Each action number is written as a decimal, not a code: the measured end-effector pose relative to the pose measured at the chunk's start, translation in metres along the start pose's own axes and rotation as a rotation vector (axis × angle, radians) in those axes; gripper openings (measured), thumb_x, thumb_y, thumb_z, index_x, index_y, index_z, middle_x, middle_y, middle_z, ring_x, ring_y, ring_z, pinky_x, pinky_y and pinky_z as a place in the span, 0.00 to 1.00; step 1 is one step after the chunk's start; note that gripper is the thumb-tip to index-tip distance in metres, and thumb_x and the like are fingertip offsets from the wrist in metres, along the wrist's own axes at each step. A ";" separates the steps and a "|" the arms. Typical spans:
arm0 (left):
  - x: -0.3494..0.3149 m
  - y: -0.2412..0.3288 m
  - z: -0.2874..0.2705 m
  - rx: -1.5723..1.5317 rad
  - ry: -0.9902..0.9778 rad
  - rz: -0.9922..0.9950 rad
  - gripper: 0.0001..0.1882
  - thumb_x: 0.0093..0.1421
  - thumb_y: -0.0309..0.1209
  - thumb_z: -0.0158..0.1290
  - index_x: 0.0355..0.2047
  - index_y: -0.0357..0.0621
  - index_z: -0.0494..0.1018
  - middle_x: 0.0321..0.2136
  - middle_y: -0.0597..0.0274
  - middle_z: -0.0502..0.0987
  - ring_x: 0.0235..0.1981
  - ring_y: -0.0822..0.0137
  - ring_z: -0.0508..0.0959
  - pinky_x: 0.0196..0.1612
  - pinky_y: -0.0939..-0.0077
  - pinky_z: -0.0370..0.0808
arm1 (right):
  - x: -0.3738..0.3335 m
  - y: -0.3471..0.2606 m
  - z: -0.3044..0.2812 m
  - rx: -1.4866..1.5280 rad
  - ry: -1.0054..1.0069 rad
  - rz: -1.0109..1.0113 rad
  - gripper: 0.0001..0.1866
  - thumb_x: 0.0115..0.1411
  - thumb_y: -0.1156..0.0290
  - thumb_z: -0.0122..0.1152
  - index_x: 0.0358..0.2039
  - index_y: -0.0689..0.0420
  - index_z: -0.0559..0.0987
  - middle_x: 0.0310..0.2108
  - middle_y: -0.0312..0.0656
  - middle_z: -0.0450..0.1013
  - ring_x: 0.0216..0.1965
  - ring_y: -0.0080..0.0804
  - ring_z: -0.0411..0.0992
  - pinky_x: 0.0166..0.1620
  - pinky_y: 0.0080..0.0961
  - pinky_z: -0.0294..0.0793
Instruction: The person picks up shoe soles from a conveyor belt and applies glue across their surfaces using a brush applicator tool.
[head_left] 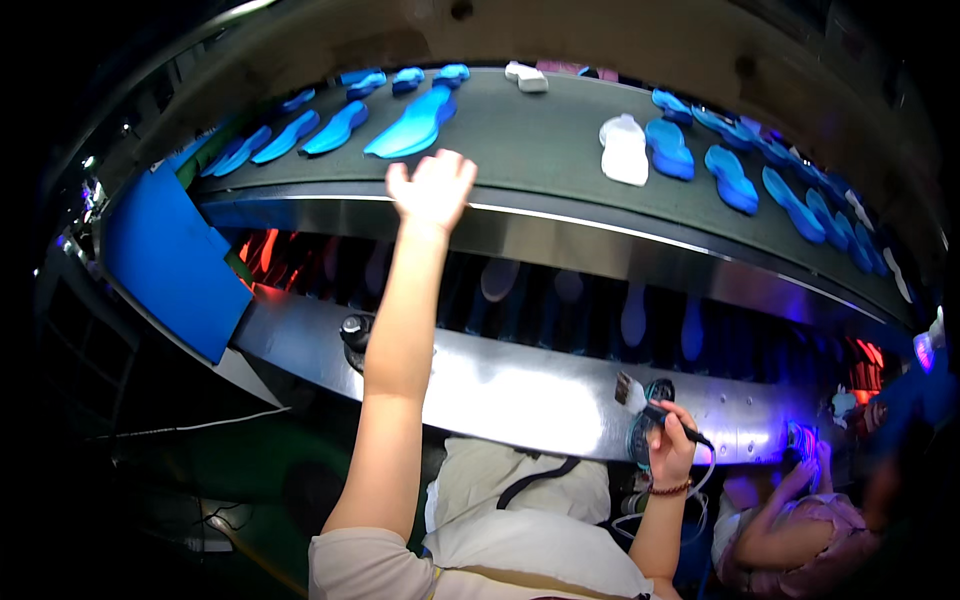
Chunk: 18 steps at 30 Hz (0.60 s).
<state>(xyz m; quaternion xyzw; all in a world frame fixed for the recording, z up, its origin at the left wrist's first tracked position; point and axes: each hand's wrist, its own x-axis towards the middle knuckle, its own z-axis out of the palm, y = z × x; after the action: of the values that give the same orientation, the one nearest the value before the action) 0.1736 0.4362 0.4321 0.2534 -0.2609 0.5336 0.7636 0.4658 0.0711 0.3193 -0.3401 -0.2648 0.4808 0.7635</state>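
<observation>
My left hand reaches over the front edge of the upper belt with its fingers spread and nothing in them. Just beyond its fingertips lies a large blue shoe sole, apart from the hand as far as I can see. A brush with a dark handle is gripped in my right hand, low over the metal ledge. Its bristles point up and to the left, and a thin pale tube hangs by the handle. Under the brush stands a dark round container, partly hidden by the hand.
More blue soles and a white sole lie on the dark belt. Beneath it, soles sit in a dark slot with red glow at both ends. A black bottle stands on the metal ledge. A co-worker sits at right.
</observation>
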 end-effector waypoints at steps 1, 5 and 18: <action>0.010 -0.031 0.002 -0.044 0.019 -0.172 0.22 0.55 0.49 0.33 0.22 0.40 0.59 0.29 0.57 0.64 0.36 0.61 0.65 0.44 0.63 0.66 | -0.001 -0.001 -0.008 -0.001 0.028 -0.014 0.10 0.55 0.76 0.49 0.37 0.66 0.72 0.35 0.52 0.72 0.16 0.21 0.65 0.21 0.13 0.64; 0.021 -0.144 0.047 1.667 0.274 0.006 0.32 0.49 0.35 0.51 0.52 0.33 0.56 0.49 0.49 0.63 0.48 0.56 0.67 0.48 0.68 0.68 | -0.005 -0.001 -0.024 0.033 0.137 0.017 0.10 0.55 0.74 0.50 0.36 0.64 0.72 0.34 0.48 0.73 0.18 0.23 0.66 0.22 0.15 0.66; 0.054 -0.207 0.034 2.373 -0.001 -0.106 0.53 0.40 0.44 0.61 0.58 0.36 0.42 0.55 0.33 0.46 0.55 0.41 0.56 0.56 0.61 0.59 | -0.004 0.012 -0.027 0.067 0.161 0.096 0.10 0.55 0.75 0.50 0.37 0.64 0.72 0.31 0.44 0.72 0.21 0.24 0.67 0.26 0.15 0.67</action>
<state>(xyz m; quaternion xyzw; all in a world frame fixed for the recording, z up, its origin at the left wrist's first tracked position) 0.3814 0.3880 0.4712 0.8133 0.4071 0.4094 0.0724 0.4776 0.0642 0.2923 -0.3643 -0.1698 0.4964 0.7695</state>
